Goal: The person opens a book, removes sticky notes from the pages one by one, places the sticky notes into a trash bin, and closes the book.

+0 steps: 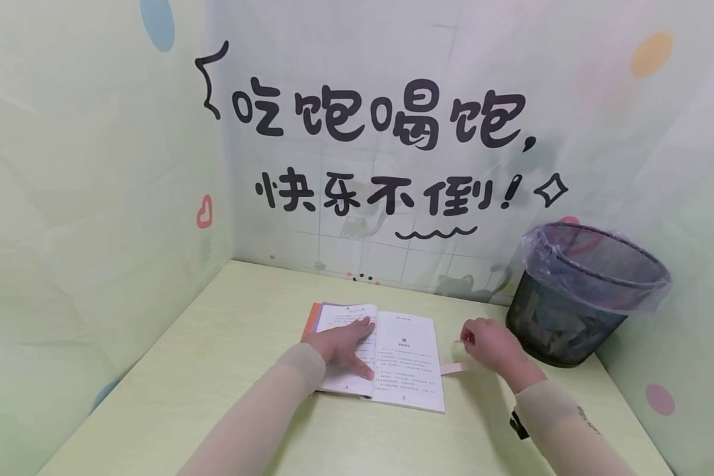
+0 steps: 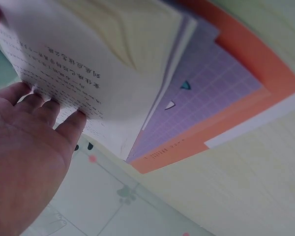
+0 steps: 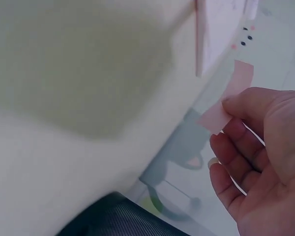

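An open book (image 1: 409,357) with printed pages lies on the table. My left hand (image 1: 345,347) rests spread on its left page, thumb and fingers extended near the spine. In the left wrist view, several fingertips press the page, and a purple and orange cover (image 2: 226,98) shows beneath the pages. My right hand (image 1: 490,344) is just right of the book. Between thumb and index finger it pinches a slightly curved pink paper strip (image 3: 231,96); the other fingers are bent loosely. From the head, a pink strip shows beside the book's right edge.
A black mesh wastebasket (image 1: 565,317) with a clear plastic liner (image 1: 642,297) stands at the back right, close to my right hand. Printed wall sheets (image 1: 393,264) enclose the table (image 1: 214,370) at the back and sides.
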Demonstrator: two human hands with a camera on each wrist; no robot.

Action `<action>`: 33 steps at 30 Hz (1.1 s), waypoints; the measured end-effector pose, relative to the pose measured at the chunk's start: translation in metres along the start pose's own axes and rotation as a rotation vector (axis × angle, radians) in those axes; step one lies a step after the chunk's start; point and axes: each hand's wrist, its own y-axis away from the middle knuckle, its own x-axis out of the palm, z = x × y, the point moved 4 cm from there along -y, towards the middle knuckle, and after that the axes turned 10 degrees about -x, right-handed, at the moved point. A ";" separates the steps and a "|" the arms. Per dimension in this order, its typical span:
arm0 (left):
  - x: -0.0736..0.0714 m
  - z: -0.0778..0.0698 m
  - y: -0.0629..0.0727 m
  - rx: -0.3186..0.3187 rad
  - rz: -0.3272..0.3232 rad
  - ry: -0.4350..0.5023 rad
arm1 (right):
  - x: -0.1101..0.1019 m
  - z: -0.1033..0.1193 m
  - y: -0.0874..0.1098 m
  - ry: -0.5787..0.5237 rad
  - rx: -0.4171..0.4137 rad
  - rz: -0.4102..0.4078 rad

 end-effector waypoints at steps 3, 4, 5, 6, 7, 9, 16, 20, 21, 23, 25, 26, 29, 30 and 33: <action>0.000 0.001 0.000 0.002 -0.002 0.001 | -0.021 -0.005 -0.001 -0.002 -0.010 -0.062; 0.000 0.001 0.000 0.003 -0.003 0.001 | -0.029 -0.006 -0.001 -0.003 -0.013 -0.085; 0.000 0.001 0.000 0.001 -0.003 0.001 | -0.038 -0.008 -0.001 -0.007 -0.014 -0.104; 0.000 0.002 0.000 0.001 -0.004 0.000 | -0.047 -0.009 -0.001 -0.008 -0.014 -0.125; 0.000 0.002 0.001 0.001 -0.006 0.002 | -0.056 -0.011 -0.001 -0.007 -0.014 -0.144; 0.000 0.002 0.002 0.000 -0.007 0.005 | -0.074 -0.014 -0.002 -0.005 -0.009 -0.174; -0.001 0.001 0.005 0.011 -0.011 0.015 | -0.134 -0.031 0.003 -0.005 0.036 -0.281; -0.001 0.001 0.005 0.010 -0.016 0.014 | -0.162 -0.041 0.012 0.030 0.073 -0.390; -0.001 0.002 0.005 0.010 -0.015 0.012 | -0.168 -0.044 0.015 0.043 0.087 -0.424; -0.001 0.002 0.005 0.009 -0.013 0.011 | -0.177 -0.052 0.020 0.066 0.127 -0.465; 0.000 0.003 0.004 0.008 -0.010 0.011 | -0.183 -0.061 0.026 0.093 0.171 -0.502; 0.000 0.004 0.003 0.006 -0.008 0.010 | -0.185 -0.066 0.029 0.109 0.197 -0.519; 0.001 0.004 0.001 -0.003 -0.007 0.006 | -0.186 -0.080 0.040 0.161 0.288 -0.527; 0.001 0.004 0.001 -0.008 -0.006 0.002 | -0.185 -0.084 0.043 0.173 0.322 -0.517; 0.001 0.004 0.000 -0.011 -0.006 -0.003 | -0.182 -0.092 0.051 0.191 0.401 -0.468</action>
